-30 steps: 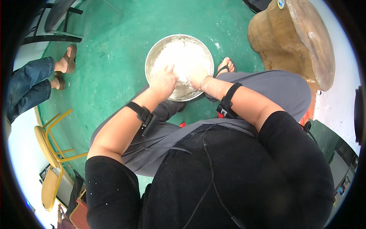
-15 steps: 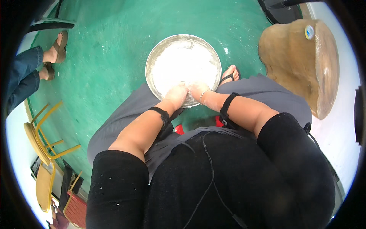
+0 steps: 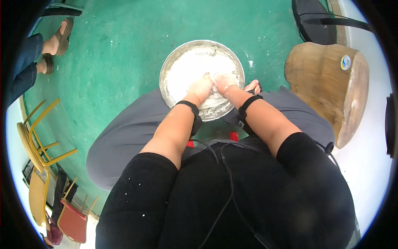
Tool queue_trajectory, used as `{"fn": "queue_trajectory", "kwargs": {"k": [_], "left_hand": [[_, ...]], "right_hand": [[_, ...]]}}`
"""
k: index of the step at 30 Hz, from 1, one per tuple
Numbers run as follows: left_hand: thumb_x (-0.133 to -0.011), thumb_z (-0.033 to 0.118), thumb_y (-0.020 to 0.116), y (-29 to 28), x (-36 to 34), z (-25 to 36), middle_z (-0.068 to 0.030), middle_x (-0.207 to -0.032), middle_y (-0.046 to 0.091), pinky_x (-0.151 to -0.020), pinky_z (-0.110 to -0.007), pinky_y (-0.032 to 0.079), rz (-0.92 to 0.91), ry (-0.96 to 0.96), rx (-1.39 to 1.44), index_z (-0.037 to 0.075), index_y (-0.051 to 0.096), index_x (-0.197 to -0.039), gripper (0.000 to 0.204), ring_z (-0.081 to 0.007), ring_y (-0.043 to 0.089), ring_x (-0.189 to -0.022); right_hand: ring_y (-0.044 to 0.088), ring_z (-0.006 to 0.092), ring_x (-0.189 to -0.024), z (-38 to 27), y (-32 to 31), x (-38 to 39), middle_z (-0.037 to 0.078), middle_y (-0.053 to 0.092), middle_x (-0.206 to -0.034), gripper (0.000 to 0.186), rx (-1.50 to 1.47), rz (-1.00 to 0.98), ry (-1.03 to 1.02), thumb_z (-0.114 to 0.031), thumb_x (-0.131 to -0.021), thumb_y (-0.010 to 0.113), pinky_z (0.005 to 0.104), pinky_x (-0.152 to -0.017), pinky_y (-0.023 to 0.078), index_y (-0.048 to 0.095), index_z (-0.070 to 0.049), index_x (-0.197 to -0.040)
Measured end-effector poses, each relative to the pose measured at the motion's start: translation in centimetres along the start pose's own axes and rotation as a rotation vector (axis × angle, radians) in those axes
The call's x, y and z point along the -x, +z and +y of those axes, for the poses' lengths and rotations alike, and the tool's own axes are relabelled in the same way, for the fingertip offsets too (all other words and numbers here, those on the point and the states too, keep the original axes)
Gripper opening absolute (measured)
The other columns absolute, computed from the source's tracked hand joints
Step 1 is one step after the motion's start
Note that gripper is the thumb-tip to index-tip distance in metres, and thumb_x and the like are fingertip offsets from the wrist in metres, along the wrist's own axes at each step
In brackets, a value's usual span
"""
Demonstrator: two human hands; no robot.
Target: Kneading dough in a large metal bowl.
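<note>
A wide steel bowl (image 3: 166, 66) sits between my spread legs, holding white powder (image 3: 186, 62) with paler, smeared patches along its near side. My left hand (image 3: 201, 88) is in the bowl right of its middle, fingers bunched and pressed into the powder. Close beside it, my right hand (image 3: 225, 83) is also down in the powder, fingers curled and dusted white; the fingertips are hard to make out. A bracelet circles my right wrist, and black straps with small devices are on both forearms.
A wooden stump stool (image 3: 311, 87) stands at the right, below a dark chair base (image 3: 315, 25). Another person's sandalled feet (image 3: 58, 43) and jeans are at upper left. Yellow chairs (image 3: 37, 149) and a red chair (image 3: 72, 220) are at lower left. Green floor (image 3: 116, 50) surrounds the bowl.
My left hand has shifted right toward my right hand. Since half a second ago both hands have moved farther into the bowl. The view has shifted, with the stump now lower in it.
</note>
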State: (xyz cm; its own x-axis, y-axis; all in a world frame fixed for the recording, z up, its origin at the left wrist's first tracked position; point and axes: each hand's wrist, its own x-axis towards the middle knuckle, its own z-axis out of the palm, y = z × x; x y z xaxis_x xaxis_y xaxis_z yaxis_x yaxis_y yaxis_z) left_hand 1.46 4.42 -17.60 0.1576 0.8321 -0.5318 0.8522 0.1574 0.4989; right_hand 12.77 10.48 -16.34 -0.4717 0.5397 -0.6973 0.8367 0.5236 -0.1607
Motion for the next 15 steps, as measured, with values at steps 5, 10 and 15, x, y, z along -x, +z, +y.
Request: {"fn": "queue_trajectory", "kwargs": {"k": [5,10,15], "left_hand": [[-0.075,0.012,0.055,-0.9,-0.3,0.3,-0.0201,-0.089,0.063,-0.078,-0.04,0.047,0.065,0.101,-0.111,-0.001,0.062,-0.092,0.023,-0.0349,0.061,-0.087],[-0.073,0.015,0.057,-9.3,0.8,-2.1,-0.0166,-0.098,0.063,-0.078,-0.037,0.049,-0.473,0.358,0.201,0.004,0.063,-0.101,0.03,-0.0296,0.061,-0.085],[-0.074,0.02,0.065,-14.4,-0.2,-6.3,-0.0158,-0.103,0.063,-0.081,-0.034,0.046,-0.23,0.091,0.151,0.001,0.057,-0.112,0.043,-0.0251,0.06,-0.091]], "right_hand": [[0.063,0.0278,-0.09,-0.2,-0.9,-0.4,0.014,0.065,-0.097,0.025,0.236,-0.028,-0.089,-0.02,-0.078,0.053,0.037,-0.078,0.048,0.067,-0.008,-0.096],[0.062,0.029,-0.091,1.6,-3.5,-0.3,0.014,0.064,-0.099,0.029,0.407,-0.288,-0.384,-0.026,-0.075,0.061,0.0361,-0.079,0.048,0.066,-0.008,-0.097],[0.06,0.0264,-0.095,-0.1,-10.4,-1.1,0.015,0.063,-0.103,0.039,-0.033,-0.05,-0.211,-0.035,-0.074,0.065,0.0352,-0.081,0.047,0.064,-0.009,-0.102]]}}
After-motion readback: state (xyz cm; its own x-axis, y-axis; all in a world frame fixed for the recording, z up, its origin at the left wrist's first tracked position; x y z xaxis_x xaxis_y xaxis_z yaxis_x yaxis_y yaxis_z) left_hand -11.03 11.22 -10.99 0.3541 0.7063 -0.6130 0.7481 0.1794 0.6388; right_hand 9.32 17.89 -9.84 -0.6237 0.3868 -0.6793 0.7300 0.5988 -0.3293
